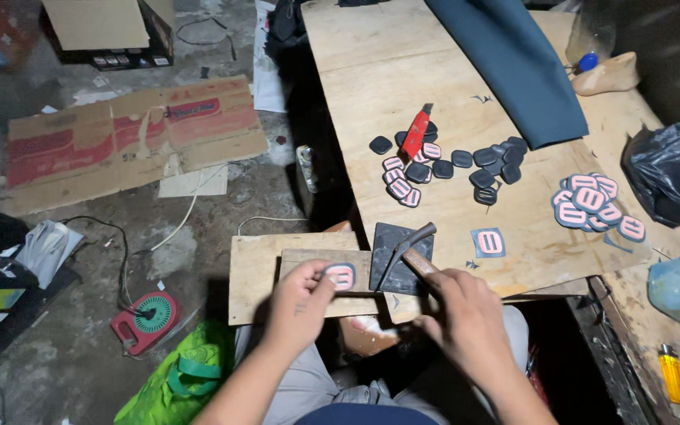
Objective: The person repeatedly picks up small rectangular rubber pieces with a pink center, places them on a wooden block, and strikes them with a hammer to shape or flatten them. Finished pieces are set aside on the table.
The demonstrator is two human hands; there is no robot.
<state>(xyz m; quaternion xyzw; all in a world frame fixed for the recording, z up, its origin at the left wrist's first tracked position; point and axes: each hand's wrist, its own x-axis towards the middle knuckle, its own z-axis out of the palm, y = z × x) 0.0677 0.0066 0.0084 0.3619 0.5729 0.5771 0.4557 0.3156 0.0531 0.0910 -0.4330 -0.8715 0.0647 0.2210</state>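
From the head camera, the left hand (299, 303) pinches a small pink-and-dark oval patch (341, 276) against a wooden board (265, 267) over the lap; the right hand (466, 319) is closed around the handle of a small hammer (404, 248), whose head rests on a dark square block (391, 240). Beyond lies the plywood surface (434, 79); it carries a red utility knife (415, 134), scattered dark and pink pieces (450, 165), a pile of pink patches (596, 203), teal fabric (513, 63) and a black bag (670, 169). The concrete floor (222, 205) holds flattened cardboard (131, 138), a green bag (186, 378) and a red cable reel (147, 319).
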